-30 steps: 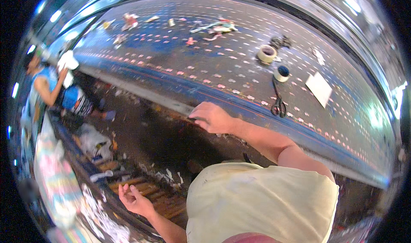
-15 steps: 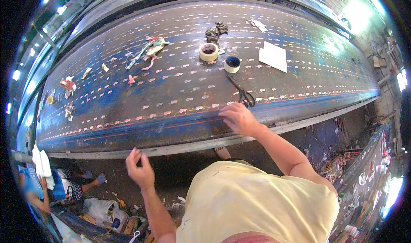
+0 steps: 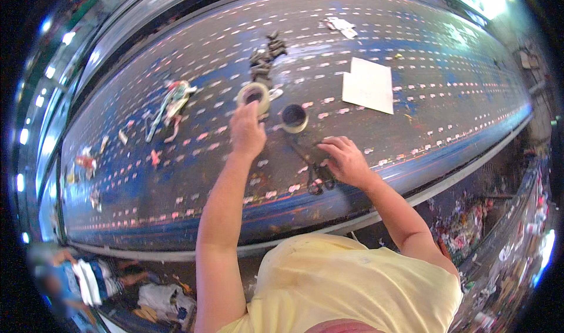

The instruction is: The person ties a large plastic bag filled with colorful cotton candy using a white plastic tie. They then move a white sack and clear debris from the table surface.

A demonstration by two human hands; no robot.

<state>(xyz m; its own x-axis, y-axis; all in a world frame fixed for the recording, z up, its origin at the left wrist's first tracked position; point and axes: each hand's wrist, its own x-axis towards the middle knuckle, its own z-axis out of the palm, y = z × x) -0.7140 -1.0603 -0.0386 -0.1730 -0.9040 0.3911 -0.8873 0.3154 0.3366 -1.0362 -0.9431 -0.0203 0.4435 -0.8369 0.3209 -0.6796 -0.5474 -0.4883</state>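
The left hand, grip unclear, overlaps one of two cream tape rolls; the right hand, fingers parted, hovers near one black scissors.

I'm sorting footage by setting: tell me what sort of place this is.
Most likely a workshop or factory, perhaps for printing: a long, blue-stained table with rows of small repeated marks bears scissors and tape-like rolls; colourful scraps litter the right side.
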